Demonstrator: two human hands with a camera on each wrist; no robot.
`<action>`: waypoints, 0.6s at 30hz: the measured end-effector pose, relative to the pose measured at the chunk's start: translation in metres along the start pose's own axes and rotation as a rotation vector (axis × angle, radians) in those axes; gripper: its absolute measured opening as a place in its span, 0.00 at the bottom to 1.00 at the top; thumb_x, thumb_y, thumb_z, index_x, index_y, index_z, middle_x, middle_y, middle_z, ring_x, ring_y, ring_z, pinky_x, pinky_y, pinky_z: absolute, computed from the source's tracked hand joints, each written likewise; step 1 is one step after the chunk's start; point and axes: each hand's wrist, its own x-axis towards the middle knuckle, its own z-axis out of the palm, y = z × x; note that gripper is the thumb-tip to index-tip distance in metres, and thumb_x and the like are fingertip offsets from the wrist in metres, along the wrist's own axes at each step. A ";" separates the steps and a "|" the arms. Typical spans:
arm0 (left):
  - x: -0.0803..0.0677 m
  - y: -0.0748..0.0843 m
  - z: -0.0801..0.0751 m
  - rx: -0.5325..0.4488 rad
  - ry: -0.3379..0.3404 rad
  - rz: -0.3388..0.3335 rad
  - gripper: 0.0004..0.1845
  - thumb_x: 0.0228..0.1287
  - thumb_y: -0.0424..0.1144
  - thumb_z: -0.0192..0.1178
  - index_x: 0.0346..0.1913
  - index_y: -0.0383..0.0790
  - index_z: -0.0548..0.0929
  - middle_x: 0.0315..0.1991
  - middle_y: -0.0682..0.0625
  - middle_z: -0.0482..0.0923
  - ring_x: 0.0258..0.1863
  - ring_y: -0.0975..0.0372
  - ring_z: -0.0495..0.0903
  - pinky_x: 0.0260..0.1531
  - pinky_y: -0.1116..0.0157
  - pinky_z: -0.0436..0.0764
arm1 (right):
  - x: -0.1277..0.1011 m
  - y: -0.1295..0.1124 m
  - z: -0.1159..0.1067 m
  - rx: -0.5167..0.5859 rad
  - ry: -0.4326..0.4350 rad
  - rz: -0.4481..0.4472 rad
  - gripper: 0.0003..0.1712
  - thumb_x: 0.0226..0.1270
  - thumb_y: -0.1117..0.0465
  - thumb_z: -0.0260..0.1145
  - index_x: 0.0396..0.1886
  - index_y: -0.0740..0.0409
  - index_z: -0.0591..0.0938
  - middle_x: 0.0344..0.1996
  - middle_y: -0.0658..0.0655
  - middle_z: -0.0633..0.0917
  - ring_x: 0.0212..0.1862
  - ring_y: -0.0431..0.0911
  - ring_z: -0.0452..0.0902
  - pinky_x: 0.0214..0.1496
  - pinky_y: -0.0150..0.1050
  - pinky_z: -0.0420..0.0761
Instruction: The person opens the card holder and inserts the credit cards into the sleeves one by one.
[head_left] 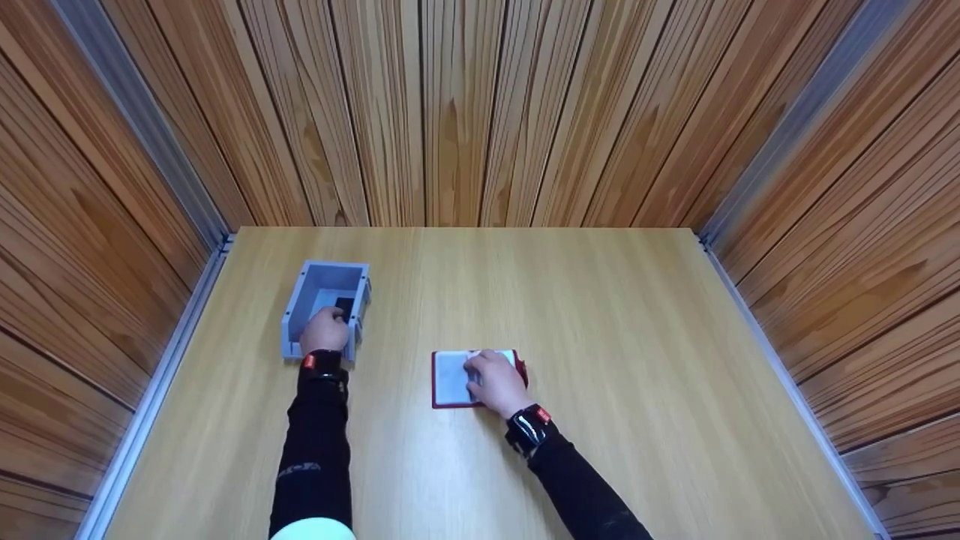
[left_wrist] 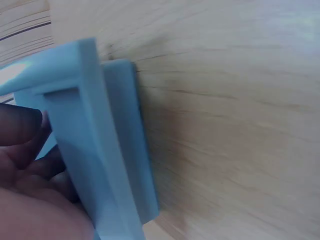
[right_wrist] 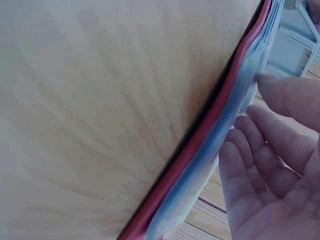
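Note:
My left hand point(head_left: 325, 330) reaches down into a grey-blue plastic bin point(head_left: 298, 311) at the left of the table. Its fingers are bent beside a small black flat piece point(head_left: 344, 304) in the bin; whether they hold it I cannot tell. The left wrist view shows the thumb and curled fingers point(left_wrist: 52, 162) within the bin wall point(left_wrist: 107, 145). A red-edged card holder point(head_left: 448, 381) with clear sleeves lies open at mid-table. Over it, my right hand point(head_left: 499, 382) pinches at a clear plastic sleeve point(right_wrist: 245, 100) between thumb and fingers.
The light wooden table point(head_left: 637, 360) is bounded by plank walls point(head_left: 465, 112) at the back and both sides. Metal rails point(head_left: 787, 427) run along its side edges. The bin stands to the left of the card holder, somewhat farther back.

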 end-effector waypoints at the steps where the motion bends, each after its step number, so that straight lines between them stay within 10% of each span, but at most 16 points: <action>1: 0.000 0.001 -0.001 -0.001 -0.015 -0.006 0.21 0.74 0.34 0.44 0.63 0.30 0.75 0.61 0.34 0.75 0.61 0.42 0.72 0.59 0.45 0.68 | 0.000 0.000 0.000 -0.001 0.001 0.000 0.17 0.56 0.64 0.73 0.46 0.60 0.85 0.43 0.57 0.82 0.48 0.53 0.78 0.53 0.46 0.77; 18: 0.002 0.005 -0.002 0.082 -0.070 -0.045 0.24 0.75 0.40 0.33 0.59 0.33 0.76 0.61 0.35 0.75 0.61 0.39 0.70 0.59 0.40 0.64 | 0.000 0.000 0.000 -0.003 -0.004 0.004 0.18 0.56 0.63 0.74 0.47 0.60 0.85 0.44 0.57 0.82 0.49 0.53 0.78 0.55 0.46 0.77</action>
